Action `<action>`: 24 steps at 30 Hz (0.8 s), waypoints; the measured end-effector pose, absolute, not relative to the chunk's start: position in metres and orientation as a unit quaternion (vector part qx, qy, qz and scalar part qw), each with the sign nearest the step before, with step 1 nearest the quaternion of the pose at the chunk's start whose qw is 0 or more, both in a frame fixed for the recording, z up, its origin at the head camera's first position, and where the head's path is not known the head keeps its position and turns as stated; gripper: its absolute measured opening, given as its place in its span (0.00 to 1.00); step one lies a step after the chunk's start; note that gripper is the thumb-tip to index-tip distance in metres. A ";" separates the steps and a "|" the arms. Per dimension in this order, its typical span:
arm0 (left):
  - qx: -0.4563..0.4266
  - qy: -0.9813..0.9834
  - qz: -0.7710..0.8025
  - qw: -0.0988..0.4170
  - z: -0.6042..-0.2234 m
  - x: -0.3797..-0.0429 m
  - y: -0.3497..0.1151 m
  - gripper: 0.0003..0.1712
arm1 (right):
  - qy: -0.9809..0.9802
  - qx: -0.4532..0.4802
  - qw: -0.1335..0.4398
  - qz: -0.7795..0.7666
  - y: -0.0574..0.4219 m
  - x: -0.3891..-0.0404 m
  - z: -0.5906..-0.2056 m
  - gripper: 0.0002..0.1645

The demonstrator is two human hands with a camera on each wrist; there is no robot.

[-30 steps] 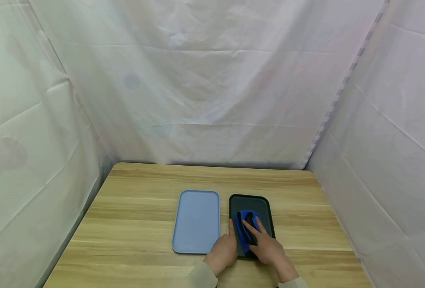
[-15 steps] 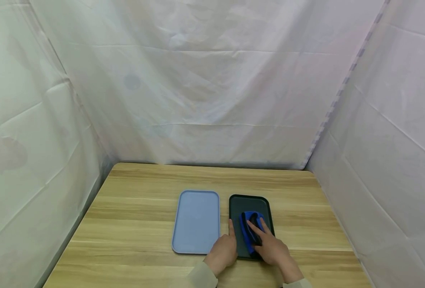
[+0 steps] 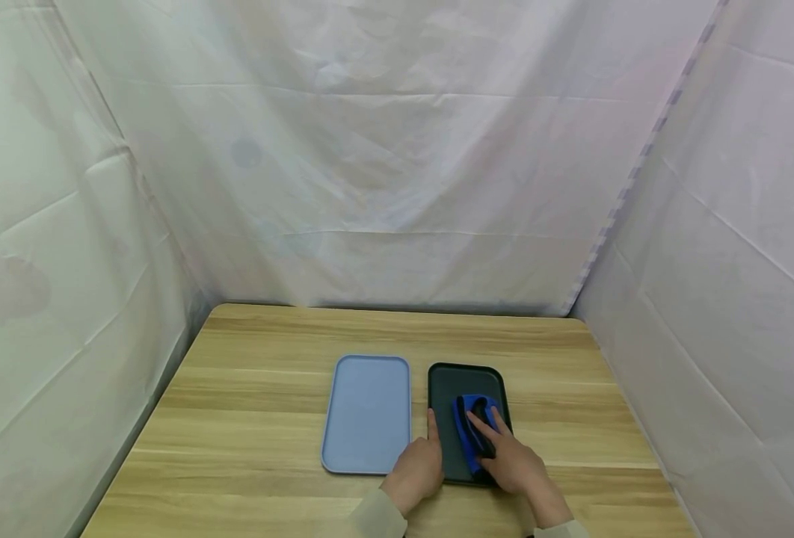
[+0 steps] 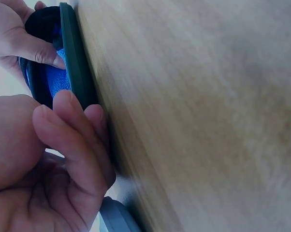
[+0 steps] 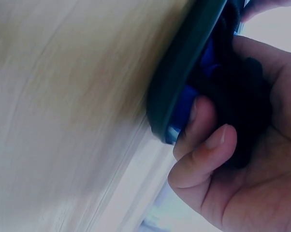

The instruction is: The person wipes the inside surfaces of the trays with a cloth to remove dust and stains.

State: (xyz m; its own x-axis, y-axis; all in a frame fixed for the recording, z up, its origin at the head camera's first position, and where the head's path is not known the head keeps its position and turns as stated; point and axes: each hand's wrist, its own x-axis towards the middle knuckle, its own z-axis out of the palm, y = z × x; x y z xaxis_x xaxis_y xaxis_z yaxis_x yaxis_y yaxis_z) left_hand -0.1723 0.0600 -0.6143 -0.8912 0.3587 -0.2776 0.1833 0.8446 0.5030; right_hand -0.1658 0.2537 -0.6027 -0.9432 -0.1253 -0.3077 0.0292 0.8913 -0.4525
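A dark green tray (image 3: 445, 418) lies on the wooden table. On its right half is a bunched blue and black cloth (image 3: 466, 441). My right hand (image 3: 514, 459) grips this cloth, with index and middle fingers spread over its top; in the right wrist view, other fingers (image 5: 198, 164) curl against the dark bundle. My left hand (image 3: 419, 467) rests at the tray's left edge, its index finger straight along the rim. The left wrist view shows its other fingers (image 4: 78, 140) loosely bent beside the tray wall, holding nothing. Part of the cloth is hidden under my right hand.
A light blue tray (image 3: 368, 415) lies just left of the dark one, close to my left hand. The wooden table (image 3: 256, 426) extends on both sides. White fabric sheets (image 3: 397, 164) hang behind it and at both sides.
My right hand has slid the cloth a little to the right across the dark tray. The left hand and both trays stay where they were.
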 end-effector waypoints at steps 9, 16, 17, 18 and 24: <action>0.143 0.941 0.242 0.187 -0.612 -0.171 0.059 0.59 | 0.953 -0.027 0.177 -0.244 0.261 -0.167 -0.603 0.49; 0.138 0.941 0.247 0.185 -0.612 -0.172 0.060 0.60 | 0.949 -0.023 0.181 -0.259 0.263 -0.168 -0.603 0.49; 0.136 0.941 0.249 0.183 -0.613 -0.172 0.061 0.61 | 0.949 -0.021 0.179 -0.259 0.263 -0.168 -0.603 0.48; 0.134 0.942 0.249 0.181 -0.613 -0.172 0.061 0.61 | 0.949 -0.019 0.180 -0.260 0.263 -0.169 -0.603 0.48; 0.140 0.946 0.232 0.175 -0.615 -0.173 0.061 0.61 | 0.947 -0.005 0.180 -0.266 0.260 -0.170 -0.601 0.47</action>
